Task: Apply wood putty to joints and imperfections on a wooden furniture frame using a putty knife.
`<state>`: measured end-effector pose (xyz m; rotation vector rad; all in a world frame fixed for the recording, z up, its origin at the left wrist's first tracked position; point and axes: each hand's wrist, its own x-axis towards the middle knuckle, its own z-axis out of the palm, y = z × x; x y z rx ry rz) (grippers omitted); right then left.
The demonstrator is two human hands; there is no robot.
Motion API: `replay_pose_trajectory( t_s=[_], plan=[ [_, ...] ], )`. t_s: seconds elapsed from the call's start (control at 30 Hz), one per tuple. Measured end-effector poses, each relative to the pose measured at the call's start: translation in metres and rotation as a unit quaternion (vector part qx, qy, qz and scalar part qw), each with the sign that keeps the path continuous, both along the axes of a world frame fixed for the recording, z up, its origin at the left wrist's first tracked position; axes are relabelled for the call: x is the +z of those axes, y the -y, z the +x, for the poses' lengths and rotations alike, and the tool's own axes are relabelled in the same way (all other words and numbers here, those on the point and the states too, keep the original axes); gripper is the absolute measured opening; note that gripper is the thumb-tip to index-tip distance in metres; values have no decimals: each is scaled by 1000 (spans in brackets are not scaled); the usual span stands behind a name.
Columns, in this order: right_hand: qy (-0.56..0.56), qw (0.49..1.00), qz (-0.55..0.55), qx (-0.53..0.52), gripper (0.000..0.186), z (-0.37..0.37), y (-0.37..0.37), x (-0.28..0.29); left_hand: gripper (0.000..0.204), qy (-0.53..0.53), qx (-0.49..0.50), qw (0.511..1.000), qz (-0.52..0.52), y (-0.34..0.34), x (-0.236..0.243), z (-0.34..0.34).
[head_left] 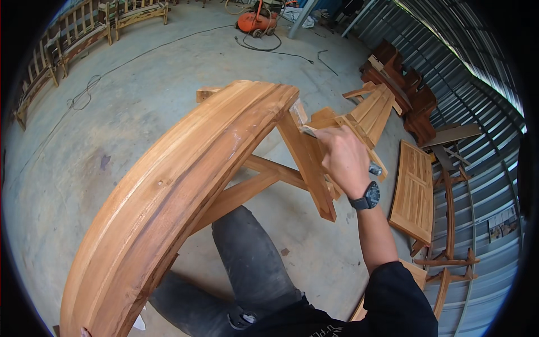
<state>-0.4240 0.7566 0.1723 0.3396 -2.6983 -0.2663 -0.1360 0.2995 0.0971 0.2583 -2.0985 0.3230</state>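
A long wooden bench (168, 174) with a brown plank top curves across the view in front of me, its crossed legs showing beneath the right side. At its far right end my right hand (343, 154), with a dark watch on the wrist, is closed around a scraper (308, 131). The flat blade points at the bench end, beside a pale, whitish patch or piece (299, 111) that I cannot make out. A dark handle end sticks out behind the hand. Of my left hand (85, 332) only a fingertip shows, at the near end of the bench top; the rest is out of view.
Another wooden bench or table (375, 115) stands behind my right hand. A slatted wooden panel (412, 191) and wooden frames lie along the metal wall at right. An orange air compressor (257, 22) with hoses is at the back. A cable (140, 55) crosses the concrete floor.
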Motion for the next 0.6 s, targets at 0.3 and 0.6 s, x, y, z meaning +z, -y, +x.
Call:
replay_pose_trajectory(
  t_s=[0.3, 0.6],
  plan=[
    [59, 997, -24, 49, 38, 26, 5, -8, 49, 0, 9, 1000, -21, -1, 2, -1],
    [45, 996, 69, 34, 38, 14, 11, -11, 47, -26, 12, 999, -23, 0, 0, -1]
  ],
)
